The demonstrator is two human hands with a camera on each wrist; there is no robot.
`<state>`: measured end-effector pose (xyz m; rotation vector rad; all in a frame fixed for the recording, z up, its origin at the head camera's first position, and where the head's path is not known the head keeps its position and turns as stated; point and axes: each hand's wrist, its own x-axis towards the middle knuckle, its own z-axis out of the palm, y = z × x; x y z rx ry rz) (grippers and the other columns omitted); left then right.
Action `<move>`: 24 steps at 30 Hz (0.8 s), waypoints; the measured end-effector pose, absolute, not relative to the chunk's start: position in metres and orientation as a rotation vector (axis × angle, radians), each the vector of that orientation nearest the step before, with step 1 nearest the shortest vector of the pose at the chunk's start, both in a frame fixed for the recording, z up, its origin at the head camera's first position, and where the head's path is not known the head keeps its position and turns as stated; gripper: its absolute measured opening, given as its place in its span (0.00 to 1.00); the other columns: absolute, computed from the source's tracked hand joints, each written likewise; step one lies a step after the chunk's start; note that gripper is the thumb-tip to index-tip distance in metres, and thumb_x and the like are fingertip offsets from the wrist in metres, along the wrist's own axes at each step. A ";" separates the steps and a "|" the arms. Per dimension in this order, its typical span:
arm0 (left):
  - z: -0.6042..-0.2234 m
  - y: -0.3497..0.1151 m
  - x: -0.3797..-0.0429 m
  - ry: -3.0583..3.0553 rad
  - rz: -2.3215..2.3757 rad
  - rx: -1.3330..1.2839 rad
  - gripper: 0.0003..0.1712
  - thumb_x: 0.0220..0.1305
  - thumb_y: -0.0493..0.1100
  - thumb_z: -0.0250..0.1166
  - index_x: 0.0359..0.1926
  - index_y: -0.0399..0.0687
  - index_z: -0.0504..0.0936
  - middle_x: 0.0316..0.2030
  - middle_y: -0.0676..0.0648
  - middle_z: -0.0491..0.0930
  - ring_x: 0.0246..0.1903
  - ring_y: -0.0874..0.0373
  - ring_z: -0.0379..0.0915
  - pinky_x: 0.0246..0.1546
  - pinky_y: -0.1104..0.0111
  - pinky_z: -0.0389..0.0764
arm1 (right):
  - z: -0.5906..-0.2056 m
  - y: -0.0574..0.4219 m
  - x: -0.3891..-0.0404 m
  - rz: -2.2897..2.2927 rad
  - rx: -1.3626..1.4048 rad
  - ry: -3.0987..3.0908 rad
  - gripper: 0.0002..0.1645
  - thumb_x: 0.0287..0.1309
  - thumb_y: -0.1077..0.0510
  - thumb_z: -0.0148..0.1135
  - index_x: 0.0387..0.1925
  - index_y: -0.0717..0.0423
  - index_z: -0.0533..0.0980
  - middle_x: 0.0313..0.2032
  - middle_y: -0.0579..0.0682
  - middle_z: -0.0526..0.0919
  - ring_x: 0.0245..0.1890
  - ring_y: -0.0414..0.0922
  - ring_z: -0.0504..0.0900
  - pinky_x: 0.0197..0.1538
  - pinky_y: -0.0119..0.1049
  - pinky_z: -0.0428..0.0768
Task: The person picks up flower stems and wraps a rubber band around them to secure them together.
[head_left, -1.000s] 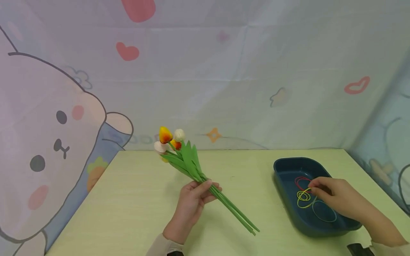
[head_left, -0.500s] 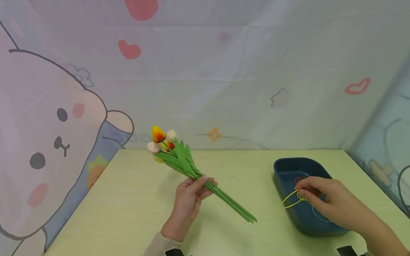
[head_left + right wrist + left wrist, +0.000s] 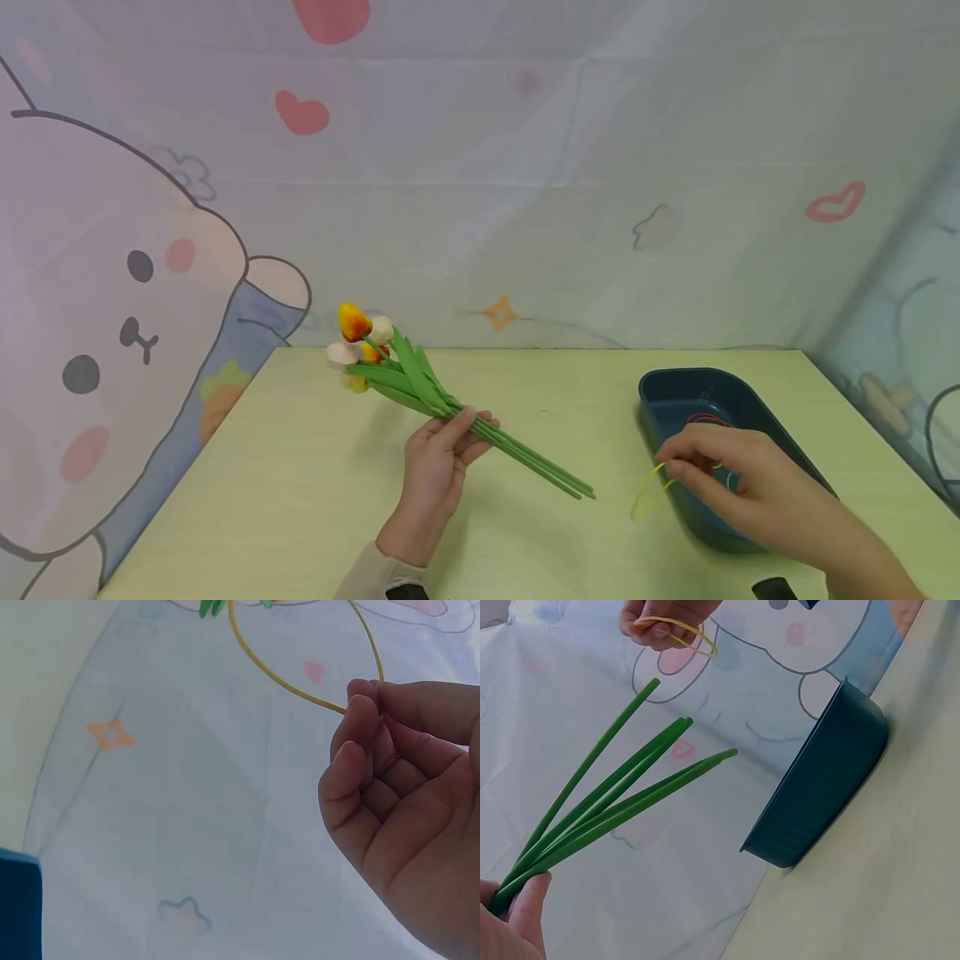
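A bunch of artificial tulips (image 3: 420,383), with orange-yellow and white heads and green leaves, slants above the table. My left hand (image 3: 435,475) grips its stems below the leaves. In the left wrist view the bare stem ends (image 3: 615,787) fan apart beyond the thumb. Between thumb and fingertips my right hand (image 3: 750,483) pinches a yellow rubber band (image 3: 647,493), which hangs as a loop past the left rim of the dark blue basin. The right wrist view shows that yellow loop hanging open from the pinch, with the other fingers curled.
The dark blue basin (image 3: 697,379) stands on the right of the pale table (image 3: 300,500), partly behind my right hand. Inside it lies a red rubber band (image 3: 708,418); other bands are mostly hidden. A printed cloth (image 3: 525,208) hangs behind the table.
My right hand has drawn the yellow rubber band out of the basin and moved left with it. My left hand has shifted slightly left with the tulips, tilting them flatter.
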<state>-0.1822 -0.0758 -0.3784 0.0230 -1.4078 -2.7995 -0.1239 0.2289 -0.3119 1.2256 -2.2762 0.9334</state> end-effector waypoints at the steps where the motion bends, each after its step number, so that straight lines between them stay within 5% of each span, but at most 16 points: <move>1: -0.378 -0.075 -0.182 -1.405 -2.798 0.029 0.05 0.66 0.32 0.60 0.32 0.39 0.78 0.29 0.46 0.85 0.33 0.56 0.85 0.42 0.65 0.85 | -0.312 0.227 -0.124 0.946 1.232 -2.276 0.26 0.50 0.76 0.65 0.42 0.42 0.76 0.32 0.32 0.76 0.28 0.29 0.72 0.28 0.20 0.70; 9: -0.378 -0.070 -0.178 -1.381 -2.797 0.078 0.05 0.66 0.32 0.61 0.31 0.39 0.77 0.28 0.45 0.85 0.33 0.56 0.85 0.43 0.64 0.84 | -0.315 0.210 -0.129 1.014 1.335 -2.199 0.22 0.51 0.75 0.65 0.42 0.48 0.77 0.29 0.37 0.78 0.26 0.31 0.73 0.28 0.19 0.71; 24: -0.371 -0.062 -0.164 -1.435 -2.850 0.043 0.04 0.66 0.32 0.60 0.33 0.39 0.77 0.29 0.46 0.85 0.33 0.57 0.85 0.43 0.64 0.85 | -0.305 0.191 -0.130 1.012 1.334 -2.244 0.25 0.54 0.74 0.63 0.43 0.40 0.76 0.30 0.29 0.75 0.26 0.28 0.71 0.30 0.18 0.73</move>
